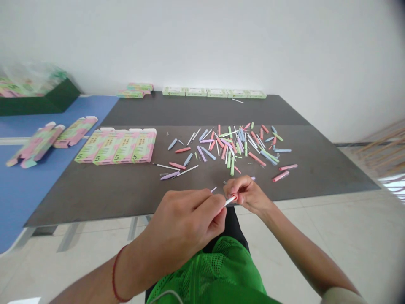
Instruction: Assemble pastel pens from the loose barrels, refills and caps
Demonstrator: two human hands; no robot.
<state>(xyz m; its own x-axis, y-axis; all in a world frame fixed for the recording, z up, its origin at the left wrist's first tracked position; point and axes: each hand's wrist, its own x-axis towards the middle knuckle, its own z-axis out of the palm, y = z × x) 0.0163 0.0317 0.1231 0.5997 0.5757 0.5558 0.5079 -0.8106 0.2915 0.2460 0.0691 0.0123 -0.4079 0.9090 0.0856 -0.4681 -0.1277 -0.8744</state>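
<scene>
My left hand (191, 219) is closed in a pinch on a thin white pen refill (229, 201). Its end meets the opening of a pink-red pen barrel (234, 197), which the fingers of my right hand (249, 194) grip; most of this barrel is hidden by the fingers. Both hands are above the table's near edge. Just beyond them lie scattered pen parts: a green barrel (232, 166), a pink barrel (281, 176) with a clear clip, a purple barrel (170, 175), and several white refills such as one (189, 170) at the left.
Flattened-looking "5" boxes (126, 147) lie side by side at the left. Closed boxes (196, 91) line the dark table's (95, 198) back edge. More cartons (76, 131) rest on a blue table (12, 198), near a dark green bin (60, 97). A wall rises behind.
</scene>
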